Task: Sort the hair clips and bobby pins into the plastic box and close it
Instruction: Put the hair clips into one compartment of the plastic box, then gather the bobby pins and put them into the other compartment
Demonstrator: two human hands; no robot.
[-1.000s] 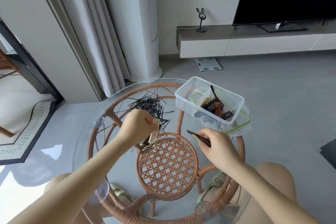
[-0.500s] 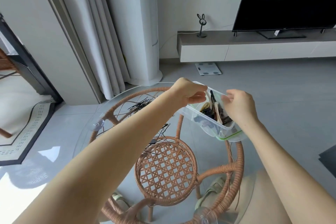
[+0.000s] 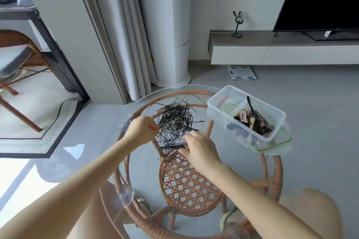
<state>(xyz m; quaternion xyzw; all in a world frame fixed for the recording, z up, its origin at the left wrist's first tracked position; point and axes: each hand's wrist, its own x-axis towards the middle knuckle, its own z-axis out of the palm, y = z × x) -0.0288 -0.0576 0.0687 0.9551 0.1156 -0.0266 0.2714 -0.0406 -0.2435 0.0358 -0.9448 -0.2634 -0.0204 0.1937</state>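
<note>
A loose pile of black bobby pins (image 3: 175, 122) lies on the glass top of a rattan table (image 3: 196, 178). My left hand (image 3: 142, 129) is at the pile's left edge, its curled fingertips pinching at the pins. My right hand (image 3: 200, 148) is at the pile's near side and pinches a long black hair clip (image 3: 171, 147) that lies flat. The clear plastic box (image 3: 214, 111) stands open at the table's right edge, apart from both hands. Several brown, pink and black clips fill its right compartment. Its green-rimmed lid (image 3: 282, 141) lies under the box.
The box and lid overhang the round table's right rim. Suction cups (image 3: 124, 197) hold the glass to the frame. A curtain (image 3: 124, 35) and a white column (image 3: 167, 25) stand behind; a TV unit (image 3: 281, 48) is at the back right. My knees are below the table.
Both hands have left the box and come back down to the bobby pin pile. My right hand has taken hold of a black clip.
</note>
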